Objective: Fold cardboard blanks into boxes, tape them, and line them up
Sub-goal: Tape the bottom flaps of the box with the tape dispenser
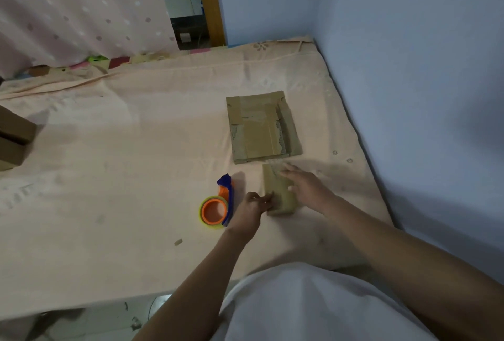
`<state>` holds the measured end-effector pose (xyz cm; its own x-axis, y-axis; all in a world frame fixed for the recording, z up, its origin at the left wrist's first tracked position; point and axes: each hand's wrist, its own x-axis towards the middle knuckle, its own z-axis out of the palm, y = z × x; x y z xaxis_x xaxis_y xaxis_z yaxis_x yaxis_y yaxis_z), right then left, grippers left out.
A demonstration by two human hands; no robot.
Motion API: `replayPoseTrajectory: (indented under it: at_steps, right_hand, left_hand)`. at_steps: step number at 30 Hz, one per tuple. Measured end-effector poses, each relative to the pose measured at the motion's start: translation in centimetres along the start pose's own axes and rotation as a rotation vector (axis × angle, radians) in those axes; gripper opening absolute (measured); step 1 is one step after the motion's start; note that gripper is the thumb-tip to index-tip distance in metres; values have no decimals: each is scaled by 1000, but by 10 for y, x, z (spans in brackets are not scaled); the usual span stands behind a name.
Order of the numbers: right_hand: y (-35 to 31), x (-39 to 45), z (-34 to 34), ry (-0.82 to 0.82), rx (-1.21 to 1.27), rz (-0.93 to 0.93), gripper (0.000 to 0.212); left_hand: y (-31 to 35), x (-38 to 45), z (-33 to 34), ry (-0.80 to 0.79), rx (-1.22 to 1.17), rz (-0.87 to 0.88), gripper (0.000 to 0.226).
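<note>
A small folded cardboard box (279, 190) lies on the bed (122, 149), right of centre in the frame. The left hand (252, 208) pinches its near left edge with curled fingers; the right hand (306, 183) rests flat on top, fingers straight. Just above it lies a stack of flat blanks (263, 128). A tape dispenser (218, 204) sits just left of the left hand. More boxes (13, 138) stand at the left edge

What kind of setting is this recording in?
Probably a bedroom at home, not a workshop: the work surface looks like a mattress under a peach sheet, pushed against a blue wall, with a dotted pink curtain behind.
</note>
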<state>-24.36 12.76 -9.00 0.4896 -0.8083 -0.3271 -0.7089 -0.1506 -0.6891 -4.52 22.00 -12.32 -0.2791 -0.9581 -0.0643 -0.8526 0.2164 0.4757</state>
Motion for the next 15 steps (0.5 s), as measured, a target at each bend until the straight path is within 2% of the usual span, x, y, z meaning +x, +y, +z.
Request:
replayPoseTrajectory:
  at_steps: [3, 5, 9, 15]
  right_hand:
    - [13, -24, -8, -23, 179, 42, 51]
    - [22, -30, -7, -33, 147, 8, 54]
    - [37, -23, -4, -59, -22, -37, 70]
    - [52, -21, -4, -71, -46, -74, 77]
  left_hand:
    - [-2, 0, -8, -99, 58, 50, 47]
    - [-3, 3, -11, -117, -42, 17, 44]
    - [-11, 6, -10, -80, -40, 98, 47]
    - [-12, 7, -3, -54, -114, 86, 44]
